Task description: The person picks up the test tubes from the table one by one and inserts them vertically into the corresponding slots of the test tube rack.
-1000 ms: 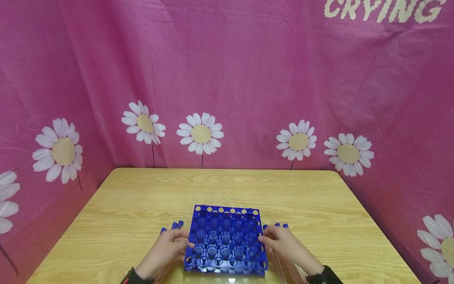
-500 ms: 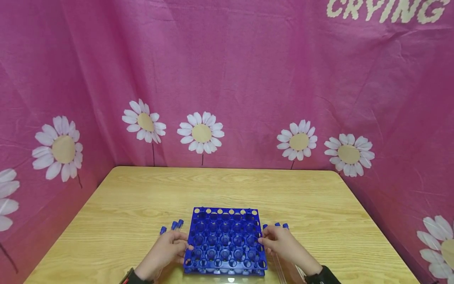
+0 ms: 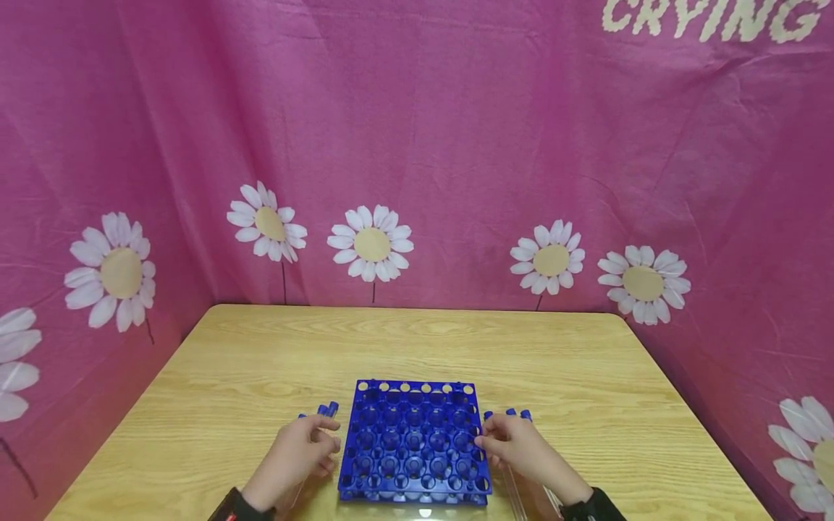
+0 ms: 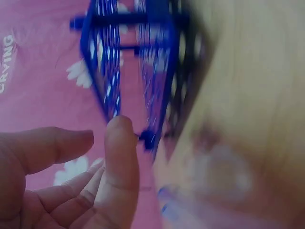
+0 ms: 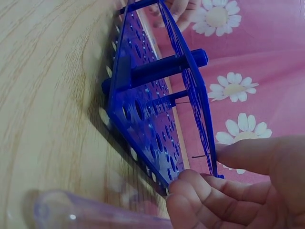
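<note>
A blue test tube rack (image 3: 415, 440) with two perforated plates stands at the front middle of the table. My right hand (image 3: 516, 450) pinches its right edge, with the thumb (image 5: 252, 155) at the top plate and the fingers curled below in the right wrist view. Off the rack's left side, a narrow gap away, is my left hand (image 3: 295, 454), holding nothing, its thumb and fingers apart. Beside and partly under it lie several capped clear test tubes (image 3: 333, 409). More tubes with blue caps (image 3: 525, 414) lie under and beside the right hand.
The wooden table (image 3: 417, 340) reaches back to a pink curtain (image 3: 443, 159) with printed daisies, which also hangs along both sides. A clear tube's rounded end (image 5: 62, 210) lies close by the rack in the right wrist view.
My left hand has let go of the rack's left edge and drawn away to the left. The rack's far edge has tipped slightly lower; the right hand stays in place.
</note>
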`<state>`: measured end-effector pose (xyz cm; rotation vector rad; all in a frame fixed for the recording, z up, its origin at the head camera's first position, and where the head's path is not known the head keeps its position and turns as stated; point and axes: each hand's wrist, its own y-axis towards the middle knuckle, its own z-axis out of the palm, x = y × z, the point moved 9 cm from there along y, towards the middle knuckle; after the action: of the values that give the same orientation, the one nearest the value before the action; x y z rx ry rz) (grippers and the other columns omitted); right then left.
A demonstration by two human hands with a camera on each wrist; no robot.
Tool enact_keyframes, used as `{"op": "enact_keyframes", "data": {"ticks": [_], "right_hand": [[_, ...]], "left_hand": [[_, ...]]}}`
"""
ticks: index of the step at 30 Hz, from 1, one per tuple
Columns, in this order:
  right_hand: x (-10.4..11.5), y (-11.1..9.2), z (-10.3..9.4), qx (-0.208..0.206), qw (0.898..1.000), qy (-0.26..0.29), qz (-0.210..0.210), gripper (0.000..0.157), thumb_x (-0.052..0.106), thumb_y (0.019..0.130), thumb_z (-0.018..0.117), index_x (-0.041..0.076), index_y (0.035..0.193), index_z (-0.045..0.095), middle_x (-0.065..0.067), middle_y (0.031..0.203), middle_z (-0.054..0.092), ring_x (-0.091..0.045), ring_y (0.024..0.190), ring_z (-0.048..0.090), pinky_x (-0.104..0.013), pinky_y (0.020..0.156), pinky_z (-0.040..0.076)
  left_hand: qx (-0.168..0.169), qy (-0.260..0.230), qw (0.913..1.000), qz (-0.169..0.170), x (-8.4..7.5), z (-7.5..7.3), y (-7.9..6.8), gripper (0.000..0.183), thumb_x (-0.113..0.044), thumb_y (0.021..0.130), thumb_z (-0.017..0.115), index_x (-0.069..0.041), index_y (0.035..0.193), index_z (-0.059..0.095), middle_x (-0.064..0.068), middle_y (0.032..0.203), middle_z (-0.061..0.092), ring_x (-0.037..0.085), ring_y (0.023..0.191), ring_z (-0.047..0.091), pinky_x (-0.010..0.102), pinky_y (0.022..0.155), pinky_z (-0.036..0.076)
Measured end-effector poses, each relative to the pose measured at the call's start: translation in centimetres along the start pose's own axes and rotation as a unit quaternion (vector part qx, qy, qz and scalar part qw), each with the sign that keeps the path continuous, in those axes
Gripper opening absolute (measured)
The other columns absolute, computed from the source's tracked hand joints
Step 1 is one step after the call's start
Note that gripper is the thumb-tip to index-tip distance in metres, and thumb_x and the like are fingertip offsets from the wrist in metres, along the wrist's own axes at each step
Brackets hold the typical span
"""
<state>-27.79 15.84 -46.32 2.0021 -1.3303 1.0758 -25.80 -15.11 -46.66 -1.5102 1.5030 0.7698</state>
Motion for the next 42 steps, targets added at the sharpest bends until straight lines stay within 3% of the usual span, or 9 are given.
{"op": "enact_keyframes", "data": {"ticks": [3, 7, 11, 13, 19, 28, 36, 42], "right_hand": [[0.0, 0.0, -0.1, 0.0, 1.0, -0.001, 0.001, 0.031, 0.031, 0.085, 0.064, 0.001, 0.088, 0.056, -0.005, 0.068, 0.061, -0.012, 0.056, 0.055, -0.027, 0.048, 0.048], [-0.2, 0.0, -0.2, 0.0, 1.0, -0.005, 0.007, 0.031, 0.032, 0.085, 0.063, 0.002, 0.088, 0.056, -0.004, 0.067, 0.059, -0.012, 0.056, 0.055, -0.026, 0.048, 0.048], [-0.2, 0.0, -0.1, 0.002, 1.0, -0.001, 0.007, 0.032, 0.033, 0.085, 0.063, 0.002, 0.089, 0.057, -0.004, 0.066, 0.059, -0.012, 0.056, 0.055, -0.027, 0.049, 0.049], [-0.3, -0.1, -0.1, 0.003, 1.0, 0.004, 0.006, 0.032, 0.033, 0.085, 0.063, 0.002, 0.089, 0.057, -0.004, 0.066, 0.059, -0.012, 0.056, 0.055, -0.028, 0.048, 0.049], [-0.6, -0.1, 0.1, 0.011, 1.0, 0.003, 0.015, 0.032, 0.034, 0.085, 0.063, 0.003, 0.089, 0.057, -0.003, 0.066, 0.059, -0.013, 0.057, 0.056, -0.026, 0.049, 0.049], [-0.5, -0.1, 0.1, 0.016, 0.999, 0.022, 0.016, 0.031, 0.03, 0.086, 0.062, 0.0, 0.092, 0.057, -0.005, 0.068, 0.059, -0.014, 0.059, 0.056, -0.029, 0.05, 0.05], [-0.3, -0.1, 0.1, 0.017, 1.0, 0.02, 0.018, 0.032, 0.032, 0.086, 0.063, 0.0, 0.091, 0.057, -0.004, 0.069, 0.059, -0.013, 0.059, 0.056, -0.028, 0.05, 0.05], [-0.3, -0.1, 0.1, 0.015, 1.0, 0.017, 0.019, 0.033, 0.033, 0.086, 0.062, 0.001, 0.091, 0.058, -0.003, 0.068, 0.058, -0.013, 0.059, 0.056, -0.029, 0.051, 0.051]], "left_hand": [[-0.048, 0.082, 0.9954, -0.005, -0.6, -2.1, 0.4, 0.031, -0.013, 0.083, 0.061, 0.002, 0.11, 0.061, 0.006, 0.076, 0.064, 0.016, 0.058, 0.06, 0.032, 0.052, 0.05], [-0.096, 0.183, 0.9784, -0.004, -0.9, -4.9, 0.8, 0.028, -0.014, 0.083, 0.061, -0.001, 0.108, 0.063, 0.004, 0.075, 0.061, 0.013, 0.058, 0.053, 0.03, 0.05, 0.042], [-0.096, 0.253, 0.9626, -0.004, -0.1, -6.5, 0.9, 0.03, -0.013, 0.081, 0.063, 0.002, 0.107, 0.062, 0.005, 0.077, 0.058, 0.016, 0.063, 0.049, 0.032, 0.054, 0.039], [-0.084, 0.271, 0.9588, -0.007, 0.5, -6.7, 0.9, 0.029, -0.013, 0.079, 0.065, 0.003, 0.103, 0.062, 0.006, 0.077, 0.06, 0.017, 0.066, 0.051, 0.033, 0.057, 0.041], [-0.039, 0.283, 0.9571, -0.048, 2.0, -6.0, 1.1, 0.026, -0.014, 0.075, 0.068, 0.002, 0.094, 0.061, 0.008, 0.079, 0.062, 0.019, 0.068, 0.051, 0.034, 0.06, 0.043], [-0.009, 0.284, 0.9542, -0.095, 2.4, -5.6, 1.0, 0.017, -0.014, 0.077, 0.068, -0.001, 0.083, 0.059, 0.007, 0.076, 0.055, 0.021, 0.069, 0.049, 0.033, 0.06, 0.041], [-0.005, 0.277, 0.9559, -0.098, 2.7, -5.3, 0.6, 0.012, -0.006, 0.076, 0.065, -0.004, 0.072, 0.054, 0.005, 0.066, 0.051, 0.018, 0.059, 0.049, 0.027, 0.049, 0.038], [-0.009, 0.283, 0.9558, -0.078, 2.6, -5.2, 0.6, 0.02, -0.001, 0.072, 0.059, -0.009, 0.059, 0.046, -0.002, 0.052, 0.037, 0.012, 0.047, 0.038, 0.024, 0.044, 0.029]]}}
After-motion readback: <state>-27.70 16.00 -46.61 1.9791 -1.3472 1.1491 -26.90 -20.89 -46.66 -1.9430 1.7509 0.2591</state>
